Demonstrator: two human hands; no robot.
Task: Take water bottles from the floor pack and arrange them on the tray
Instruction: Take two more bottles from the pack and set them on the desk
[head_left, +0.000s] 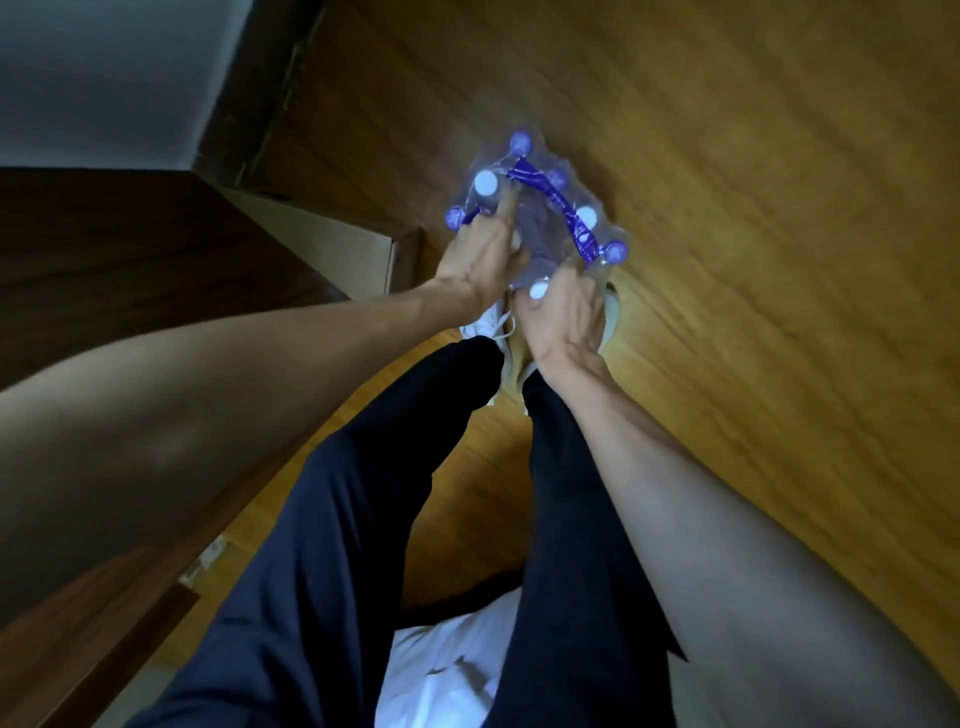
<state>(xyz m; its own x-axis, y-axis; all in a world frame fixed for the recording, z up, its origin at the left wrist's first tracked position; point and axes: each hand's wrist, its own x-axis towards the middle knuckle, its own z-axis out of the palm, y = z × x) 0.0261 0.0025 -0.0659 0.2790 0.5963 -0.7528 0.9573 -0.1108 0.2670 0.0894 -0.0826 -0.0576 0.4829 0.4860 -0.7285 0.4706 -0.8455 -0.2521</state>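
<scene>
Fingers (506, 205) of left hand (480, 260) dig into the pack (545, 208) on the floor (727, 260); right hand (563, 317) curls around a bottle (537, 291) at its near edge. Best brace the pack and pull straight up. Tray not visible.

Wooden floor, dark furniture, cardboard box

A golden-brown wooden floor (727, 260) fills the right side; dark wooden furniture (130, 249) stands at left, a cardboard box (332, 254) just beside it, below a pale wall (104, 67). White sneakers (485, 325) rest on the floor.
</scene>
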